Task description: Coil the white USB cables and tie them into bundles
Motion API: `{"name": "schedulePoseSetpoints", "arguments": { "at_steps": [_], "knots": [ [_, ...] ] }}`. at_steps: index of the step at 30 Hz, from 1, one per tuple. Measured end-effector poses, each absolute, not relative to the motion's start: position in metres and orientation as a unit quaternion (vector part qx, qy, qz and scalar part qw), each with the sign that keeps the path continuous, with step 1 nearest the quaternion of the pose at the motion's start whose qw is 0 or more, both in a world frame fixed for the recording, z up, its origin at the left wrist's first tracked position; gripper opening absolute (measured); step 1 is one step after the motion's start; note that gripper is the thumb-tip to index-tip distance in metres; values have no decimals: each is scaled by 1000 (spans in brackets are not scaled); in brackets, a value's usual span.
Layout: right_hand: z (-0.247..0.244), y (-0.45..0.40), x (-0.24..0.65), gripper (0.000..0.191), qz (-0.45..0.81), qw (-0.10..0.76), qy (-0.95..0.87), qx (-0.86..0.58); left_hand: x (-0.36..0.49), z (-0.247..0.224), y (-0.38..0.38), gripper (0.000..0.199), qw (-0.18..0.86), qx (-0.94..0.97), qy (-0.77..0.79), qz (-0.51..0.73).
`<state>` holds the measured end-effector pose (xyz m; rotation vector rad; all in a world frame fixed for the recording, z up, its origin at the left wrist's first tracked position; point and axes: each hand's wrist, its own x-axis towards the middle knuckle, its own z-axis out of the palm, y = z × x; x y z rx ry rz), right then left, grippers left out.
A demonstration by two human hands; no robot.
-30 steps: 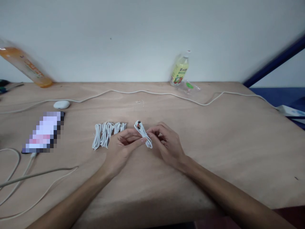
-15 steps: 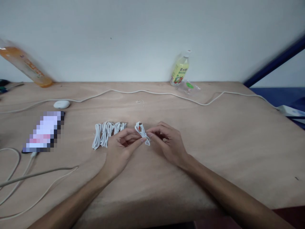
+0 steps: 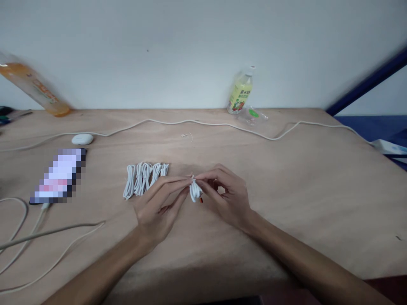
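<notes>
Judging by how things lie, the work is well along but unfinished: a row of bundled white cables (image 3: 138, 181) lies neatly side by side on the wooden table (image 3: 302, 199), at nine to ten o'clock from the hands, its right end partly behind the left hand (image 3: 160, 203). One more coiled white cable (image 3: 195, 192) is not yet among them; it sits between both hands at the middle, its loops toward six o'clock, with an orange-red plug end (image 3: 201, 200) at its five o'clock side. Whether its binding is secured, I cannot tell. The hands come together at the coil's twelve o'clock end, fingertips nearly meeting. The left hand's straight fingers and thumb close on the coil from nine o'clock; the right hand (image 3: 227, 195), curled, pinches from three o'clock. Small scraps (image 3: 185, 135) lie at twelve o'clock.
</notes>
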<state>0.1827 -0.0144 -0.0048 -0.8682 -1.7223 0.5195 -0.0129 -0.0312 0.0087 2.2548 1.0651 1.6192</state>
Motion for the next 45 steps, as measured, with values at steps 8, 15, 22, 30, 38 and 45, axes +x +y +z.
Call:
{"name": "schedulePoseSetpoints", "arguments": {
  "at_steps": [8,15,22,30,38,45],
  "knots": [
    [-2,-16,184,13,182,535,-746,-352,-14,6,-31,38,23,777,330,536],
    [-3,-18,181,11,189,537,-738,-362,-17,5,-31,42,6,790,320,524],
    [-6,-21,179,14,196,537,-727,-380,-20,6,-33,43,-3,800,324,505],
    [-5,-22,177,15,216,550,-714,-375,-16,8,-34,39,3,792,334,511],
    [-5,-20,178,14,232,546,-717,-367,-16,8,-32,35,14,789,331,518],
    [-5,-20,179,14,196,550,-728,-360,-16,8,-32,34,-4,792,333,511]
  ]
}}
